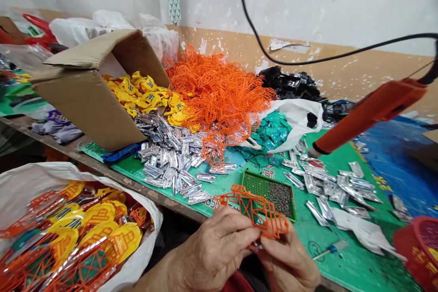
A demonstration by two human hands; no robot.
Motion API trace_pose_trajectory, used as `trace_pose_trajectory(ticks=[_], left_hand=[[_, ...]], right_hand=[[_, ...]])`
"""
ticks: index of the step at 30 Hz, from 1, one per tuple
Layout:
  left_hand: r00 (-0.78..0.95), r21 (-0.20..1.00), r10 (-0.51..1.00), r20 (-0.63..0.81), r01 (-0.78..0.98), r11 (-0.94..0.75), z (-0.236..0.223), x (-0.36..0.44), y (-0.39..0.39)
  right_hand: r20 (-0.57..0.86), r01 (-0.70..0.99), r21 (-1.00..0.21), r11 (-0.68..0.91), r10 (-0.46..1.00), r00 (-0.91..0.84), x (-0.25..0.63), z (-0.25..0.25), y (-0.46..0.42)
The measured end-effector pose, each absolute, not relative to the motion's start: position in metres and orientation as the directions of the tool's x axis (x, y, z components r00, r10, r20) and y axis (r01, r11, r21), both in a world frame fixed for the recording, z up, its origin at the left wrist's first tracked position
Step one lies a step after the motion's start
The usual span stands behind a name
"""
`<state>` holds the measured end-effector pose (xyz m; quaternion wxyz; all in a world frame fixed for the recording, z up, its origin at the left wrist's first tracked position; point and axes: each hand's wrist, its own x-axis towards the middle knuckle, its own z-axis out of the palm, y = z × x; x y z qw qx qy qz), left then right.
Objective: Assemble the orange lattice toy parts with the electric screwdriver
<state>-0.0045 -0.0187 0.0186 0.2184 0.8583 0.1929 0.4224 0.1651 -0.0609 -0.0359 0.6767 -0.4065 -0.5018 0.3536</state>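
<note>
Just over the table's front edge, my left hand [219, 244] and my right hand [290, 255] are closed on one orange plastic lattice frame [270, 214]. Its open struts stick up above my fingers, and its lower part is hidden by them. A small shiny bit shows between my thumbs, too covered to name. Right behind the frame lies a green tray [253, 182] with a grid bottom and a heap of small dark screws [281, 196] at its right side. Silver plastic pieces [167, 164] lie in a loose pile beyond my left hand.
An orange electric screwdriver [369, 114] hangs by a black cable at right. Behind are a tipped cardboard box [85, 105] with yellow parts [147, 91], heaped orange frames [215, 86] and green pieces [273, 130]. A white sack [150, 242] of assembled pieces stands left; a red basket [410, 242] stands right.
</note>
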Motion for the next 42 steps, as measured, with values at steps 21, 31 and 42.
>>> trace_pose_trajectory(ticks=[21, 31, 42], left_hand=[[0.668, 0.442, 0.554, 0.497, 0.354, -0.824, 0.007, -0.007, -0.013], [0.575, 0.604, 0.684, 0.448, 0.369, -0.706, -0.006, -0.006, -0.016], [0.486, 0.313, 0.588, 0.646, 0.534, -0.785, 0.010, -0.012, -0.014]], right_hand=[[0.626, 0.445, -0.725, 0.526, 0.773, 0.105, 0.155, -0.029, -0.054], [0.235, 0.202, -0.954, 0.220, 0.971, 0.052, 0.165, -0.013, -0.047], [-0.111, -0.330, -0.943, -0.045, 0.977, 0.185, 0.171, -0.039, -0.050]])
